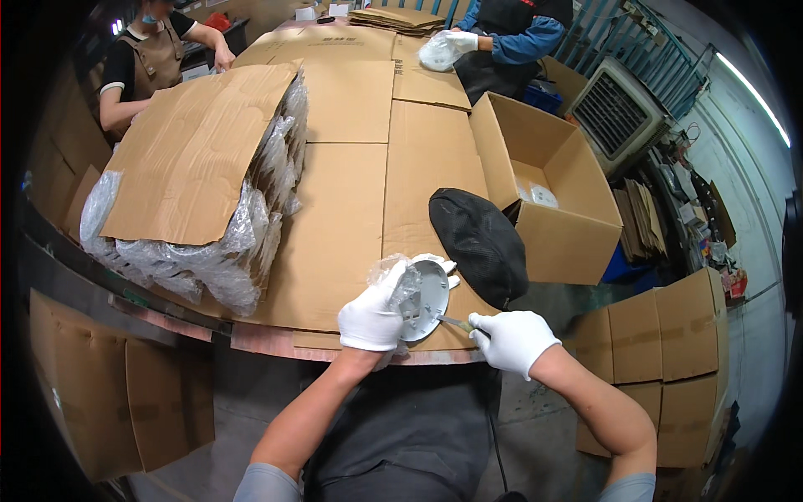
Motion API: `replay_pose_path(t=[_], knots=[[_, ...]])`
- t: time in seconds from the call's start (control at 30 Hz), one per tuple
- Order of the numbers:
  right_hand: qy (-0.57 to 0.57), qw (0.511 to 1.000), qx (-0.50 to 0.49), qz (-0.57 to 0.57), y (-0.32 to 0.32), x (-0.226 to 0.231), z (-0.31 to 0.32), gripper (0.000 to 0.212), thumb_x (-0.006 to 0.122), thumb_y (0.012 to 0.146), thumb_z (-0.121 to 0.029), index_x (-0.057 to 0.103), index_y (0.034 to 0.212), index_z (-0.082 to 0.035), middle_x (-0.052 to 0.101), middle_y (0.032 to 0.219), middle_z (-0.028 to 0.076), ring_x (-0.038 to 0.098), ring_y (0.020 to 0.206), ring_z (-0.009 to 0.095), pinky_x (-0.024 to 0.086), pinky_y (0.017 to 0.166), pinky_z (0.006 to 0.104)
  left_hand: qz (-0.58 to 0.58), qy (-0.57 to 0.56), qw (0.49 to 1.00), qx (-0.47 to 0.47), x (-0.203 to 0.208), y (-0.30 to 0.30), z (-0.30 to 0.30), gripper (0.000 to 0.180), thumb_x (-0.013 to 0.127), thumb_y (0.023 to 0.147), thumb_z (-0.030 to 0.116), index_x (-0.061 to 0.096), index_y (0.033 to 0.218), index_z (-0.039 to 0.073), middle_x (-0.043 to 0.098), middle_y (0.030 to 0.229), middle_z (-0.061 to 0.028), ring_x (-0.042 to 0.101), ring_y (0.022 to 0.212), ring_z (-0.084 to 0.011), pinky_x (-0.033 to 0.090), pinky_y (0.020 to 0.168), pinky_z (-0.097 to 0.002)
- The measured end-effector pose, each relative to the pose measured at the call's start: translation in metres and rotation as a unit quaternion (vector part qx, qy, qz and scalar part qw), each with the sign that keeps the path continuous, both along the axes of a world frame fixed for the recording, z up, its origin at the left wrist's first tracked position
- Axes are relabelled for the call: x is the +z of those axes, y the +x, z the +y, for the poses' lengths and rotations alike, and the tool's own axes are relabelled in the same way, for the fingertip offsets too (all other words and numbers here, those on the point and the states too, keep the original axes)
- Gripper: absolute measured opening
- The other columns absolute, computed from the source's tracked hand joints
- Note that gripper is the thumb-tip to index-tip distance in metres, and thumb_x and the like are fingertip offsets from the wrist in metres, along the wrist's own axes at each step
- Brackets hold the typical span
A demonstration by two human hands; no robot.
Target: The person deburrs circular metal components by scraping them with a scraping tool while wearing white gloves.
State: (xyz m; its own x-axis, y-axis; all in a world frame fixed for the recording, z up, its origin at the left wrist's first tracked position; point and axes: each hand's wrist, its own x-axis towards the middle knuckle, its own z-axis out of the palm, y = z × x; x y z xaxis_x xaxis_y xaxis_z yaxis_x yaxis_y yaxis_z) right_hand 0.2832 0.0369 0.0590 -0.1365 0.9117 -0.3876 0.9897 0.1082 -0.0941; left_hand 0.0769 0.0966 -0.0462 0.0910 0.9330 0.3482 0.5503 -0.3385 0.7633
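Here's the big one first: the table [343, 217], its top covered in cardboard. A person [155, 58] stands at the far left; another [523, 42] works across at the far right, gloved hand on a bagged thing. On the left, a bulky stack of bubble wrap [222, 280] sits under a cardboard sheet [196, 159]. Over on the right, an open box [569, 243] with pale pieces inside, and just beside it the black cloth [481, 243]. Down at the near edge now! The white-gloved left hand [372, 318] grips a round grey plate [433, 289] at the table's near edge, clear plastic [400, 272] bunched by its fingers. The right hand [517, 341], gloved too, curls round a slim tool [457, 324], its tip apparently touching the plate's face.
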Motion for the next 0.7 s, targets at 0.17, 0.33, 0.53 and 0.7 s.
replay_pose_path(t=[0.17,0.33,0.53,0.7], knots=[[-0.039,0.999,-0.014,0.034,0.003,-0.004,0.007,0.029,0.049,0.096,-0.03,0.067,0.108,-0.011,0.071,0.086,0.016,0.069,0.082,0.035,0.055,0.075,0.0456,0.031,0.003,1.0,-0.002,0.006,0.0,-0.001,0.056,0.056,0.077,-0.003,0.066,0.127,0.021,0.072,0.098,-0.0147,0.071,0.084,-0.0337,0.056,0.074,-0.0389],[-0.06,0.997,-0.022,0.051,0.014,-0.002,0.015,0.028,0.049,0.094,-0.029,0.067,0.107,-0.012,0.071,0.086,0.015,0.069,0.081,0.035,0.055,0.075,0.0458,0.062,-0.023,0.998,-0.013,0.004,0.004,0.003,0.051,0.057,0.08,0.0,0.067,0.125,0.021,0.071,0.096,-0.016,0.07,0.083,-0.0344,0.056,0.073,-0.0395],[-0.005,0.998,-0.039,0.041,-0.006,-0.019,-0.011,0.024,0.049,0.094,-0.024,0.066,0.105,-0.011,0.07,0.079,0.015,0.069,0.075,0.035,0.054,0.07,0.0467,-0.007,-0.107,0.994,0.001,-0.014,-0.006,0.018,0.043,0.056,0.087,0.005,0.066,0.126,0.019,0.07,0.097,-0.0188,0.069,0.087,-0.0372,0.055,0.076,-0.041],[0.124,0.984,-0.07,0.102,0.011,-0.077,-0.053,0.031,0.057,0.093,-0.026,0.064,0.121,-0.016,0.069,0.083,0.012,0.068,0.072,0.031,0.055,0.064,0.0445,0.003,-0.161,0.987,0.014,-0.02,0.0,0.023,0.042,0.057,0.088,0.009,0.065,0.127,0.021,0.07,0.1,-0.0179,0.068,0.092,-0.0368,0.055,0.079,-0.0405]])
